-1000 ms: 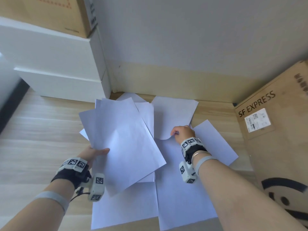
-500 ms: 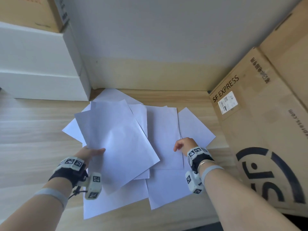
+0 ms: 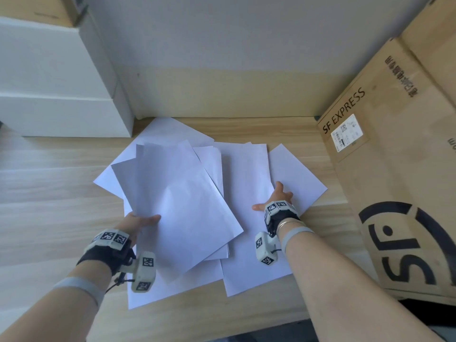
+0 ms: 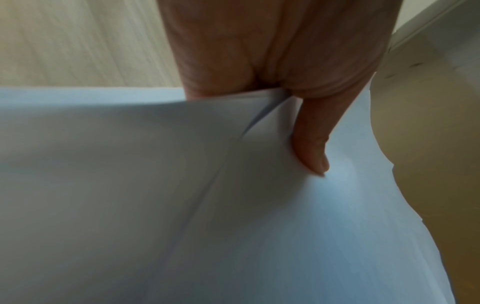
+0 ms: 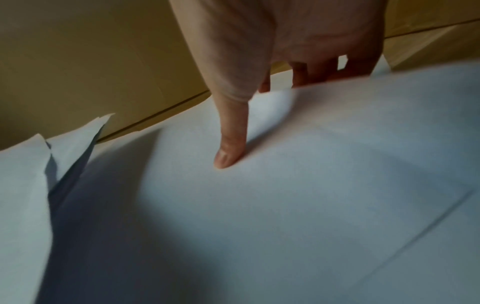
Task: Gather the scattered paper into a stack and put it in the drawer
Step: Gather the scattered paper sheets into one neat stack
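Several white sheets of paper lie fanned out on the wooden table. My left hand grips a small stack of sheets by its left edge and holds it tilted above the others; the left wrist view shows the thumb on top of that stack and the fingers hidden beneath. My right hand pinches the right edge of a middle sheet. Its thumb lies on that sheet, and the fingers reach under the lifted edge. A white drawer unit stands at the back left.
A large SF EXPRESS cardboard box stands close on the right, just beyond the rightmost sheet. Another cardboard box sits on the drawer unit. The wall runs behind the paper. The table's front edge is near my forearms.
My right hand has come back toward me and to the right, bringing the far sheet with it. The left hand still holds its stack. The view has swung to the right.
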### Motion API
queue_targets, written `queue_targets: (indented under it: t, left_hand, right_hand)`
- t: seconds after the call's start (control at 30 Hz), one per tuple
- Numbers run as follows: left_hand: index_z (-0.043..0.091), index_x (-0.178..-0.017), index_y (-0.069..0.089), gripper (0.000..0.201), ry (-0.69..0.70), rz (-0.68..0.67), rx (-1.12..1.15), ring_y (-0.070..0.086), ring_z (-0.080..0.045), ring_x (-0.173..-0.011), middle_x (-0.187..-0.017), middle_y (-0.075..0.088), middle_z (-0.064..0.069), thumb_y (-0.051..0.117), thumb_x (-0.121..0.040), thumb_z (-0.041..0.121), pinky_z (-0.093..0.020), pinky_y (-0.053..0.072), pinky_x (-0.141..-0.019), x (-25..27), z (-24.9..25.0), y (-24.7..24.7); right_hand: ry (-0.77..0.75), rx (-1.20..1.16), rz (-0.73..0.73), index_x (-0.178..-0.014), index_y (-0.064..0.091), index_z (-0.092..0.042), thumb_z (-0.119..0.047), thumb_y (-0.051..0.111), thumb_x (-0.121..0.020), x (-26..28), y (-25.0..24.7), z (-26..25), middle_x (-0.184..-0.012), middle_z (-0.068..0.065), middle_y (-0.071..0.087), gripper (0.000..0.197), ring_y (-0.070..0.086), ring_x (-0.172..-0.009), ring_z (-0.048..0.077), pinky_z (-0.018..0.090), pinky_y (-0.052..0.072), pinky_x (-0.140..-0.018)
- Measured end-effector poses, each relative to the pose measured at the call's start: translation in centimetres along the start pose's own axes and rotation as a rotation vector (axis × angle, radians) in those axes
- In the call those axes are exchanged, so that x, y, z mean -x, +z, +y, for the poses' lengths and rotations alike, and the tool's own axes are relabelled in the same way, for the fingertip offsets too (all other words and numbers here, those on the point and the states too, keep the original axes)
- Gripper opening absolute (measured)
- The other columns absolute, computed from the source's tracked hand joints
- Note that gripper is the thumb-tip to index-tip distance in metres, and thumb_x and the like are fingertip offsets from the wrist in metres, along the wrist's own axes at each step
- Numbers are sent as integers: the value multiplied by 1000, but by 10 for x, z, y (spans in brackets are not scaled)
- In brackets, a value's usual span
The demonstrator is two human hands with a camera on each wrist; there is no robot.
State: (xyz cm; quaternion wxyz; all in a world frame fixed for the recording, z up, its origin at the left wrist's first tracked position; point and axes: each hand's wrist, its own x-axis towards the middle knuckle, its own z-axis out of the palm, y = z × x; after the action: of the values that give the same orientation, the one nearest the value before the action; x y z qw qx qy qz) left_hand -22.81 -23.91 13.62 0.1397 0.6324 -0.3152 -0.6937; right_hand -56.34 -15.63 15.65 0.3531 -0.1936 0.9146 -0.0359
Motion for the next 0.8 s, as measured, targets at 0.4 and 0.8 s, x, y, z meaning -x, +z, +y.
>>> queue_targets:
  t: [0.4,0.8]
  left_hand:
    - [0,-99,60,15,14,-23,20,59,-34,-85,-91,63,-17,58,-84,-4,-40,49,-73,-3,0,5]
    - [5,-89,62,11,47,-38,-19,71,-20,-54,-62,74,-4,57,-85,-4,-38,55,-60,-9,-1,7]
  right_hand:
    - [-167,113,69,-122,52,1,-19,59,-88,-15,-21,-9,-129,17,56,41,53,-119,34,34,45,-91]
    - [-181,77,45,-127,51,-9,-23,70,-81,-39,-11,0,-144,5,25,52,39,-128,30,33,38,-102]
